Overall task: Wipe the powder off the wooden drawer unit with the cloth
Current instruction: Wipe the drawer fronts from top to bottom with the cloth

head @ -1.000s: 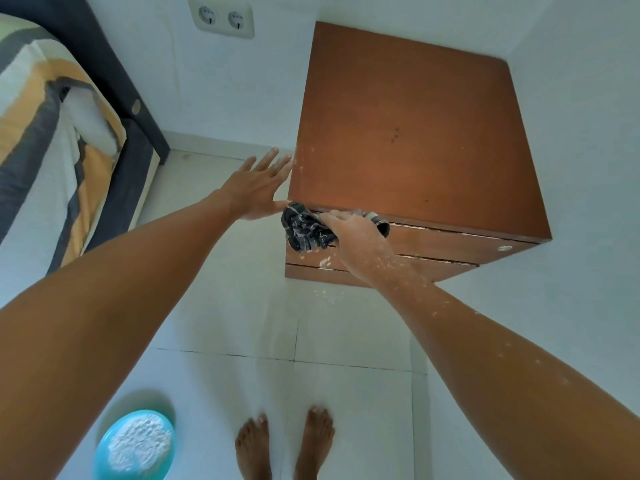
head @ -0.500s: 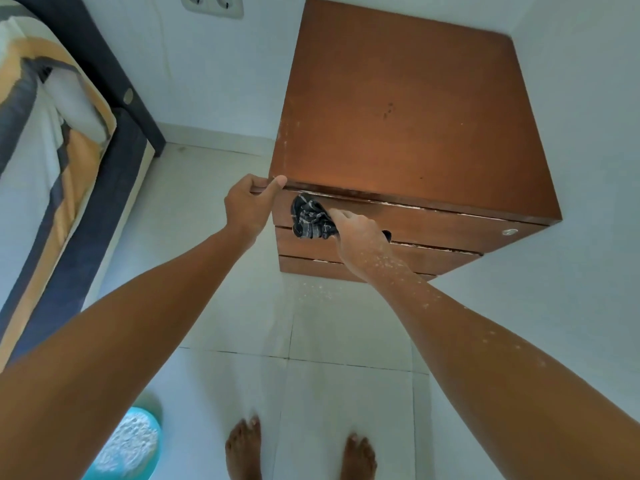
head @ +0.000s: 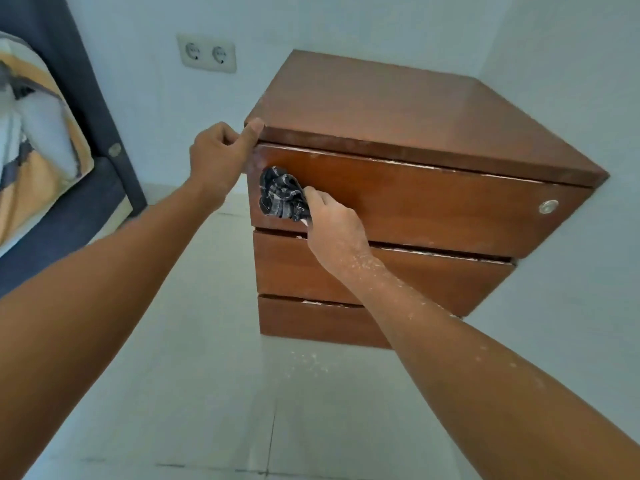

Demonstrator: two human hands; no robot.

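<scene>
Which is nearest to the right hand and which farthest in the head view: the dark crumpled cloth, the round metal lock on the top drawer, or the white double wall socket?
From the right hand:
1. Dark crumpled cloth, gripped in its fingers against the top drawer's left end.
2. Round metal lock, at that drawer's right end.
3. White double wall socket, up on the wall, left of the unit.

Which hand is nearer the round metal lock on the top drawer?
Right. The right hand holds the cloth on that drawer's left end; the left hand grips the unit's top left corner, farther from the lock.
</scene>
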